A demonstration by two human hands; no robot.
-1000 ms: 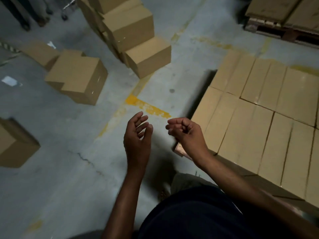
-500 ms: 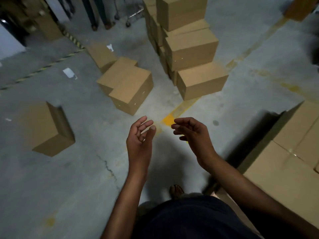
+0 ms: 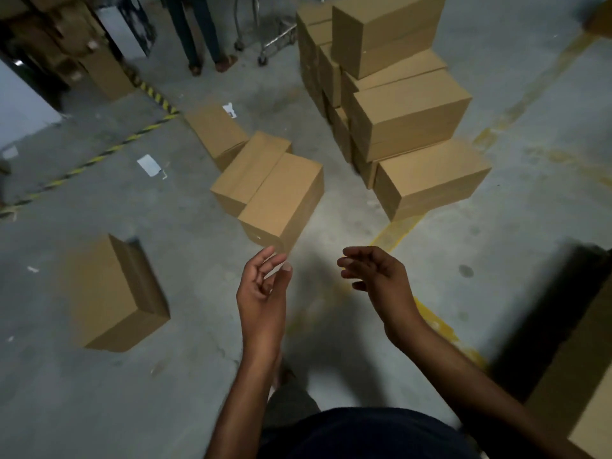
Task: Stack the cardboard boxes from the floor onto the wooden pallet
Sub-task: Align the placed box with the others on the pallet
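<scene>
Brown cardboard boxes lie on the grey concrete floor. The nearest box (image 3: 281,200) lies just beyond my fingertips, leaning on a second box (image 3: 248,170). Another loose box (image 3: 109,293) sits at the left. A tall pile of boxes (image 3: 407,114) rises ahead on the right. My left hand (image 3: 261,286) and my right hand (image 3: 377,279) hang empty in front of me, fingers loosely curled, above the floor. Boxes stacked on the pallet (image 3: 583,376) show at the right edge; the pallet itself is hidden.
A person's legs (image 3: 202,31) and a wheeled metal cart (image 3: 265,31) stand at the back. Yellow-black hazard tape (image 3: 99,157) runs across the floor at the left. A yellow painted line (image 3: 437,323) passes under my right arm. Paper scraps (image 3: 149,165) lie about.
The view has swung left, away from the stacked pallet toward the loose boxes. The nearest box has come closer to my hands. My right hand's fingers have loosened from a curl.
</scene>
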